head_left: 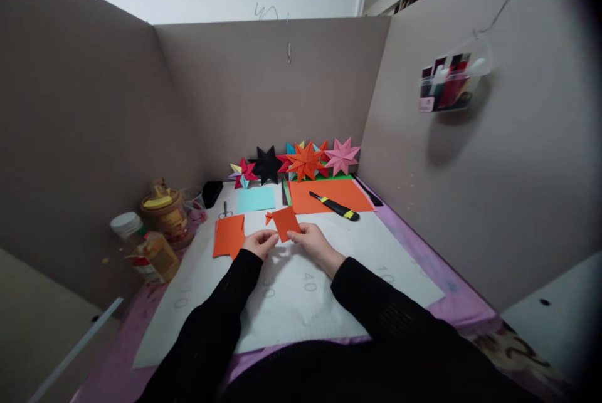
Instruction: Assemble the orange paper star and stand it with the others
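Observation:
A small orange paper rectangle (286, 224) is held up off the table, tilted, in front of me. My right hand (314, 242) pinches its lower right corner between thumb and fingers. At the lower left edge of the same sheet, my left hand (261, 242) has thumb and fingertips pressed together, touching or very near the paper. A small folded orange paper piece (268, 218) lies just behind the sheet. Left of my left hand rests a stack of orange paper pieces (229, 235), partly covered by that hand. Small scissors (226, 211) lie behind the stack.
A black and yellow utility knife (335, 206) lies on large orange sheets (305, 195) beside light blue paper (256, 200). Folded paper stars (308, 161) lean against the back panel. A glue bottle (153, 256) and a brown pot (165, 218) stand left. A clear box (449, 83) hangs right.

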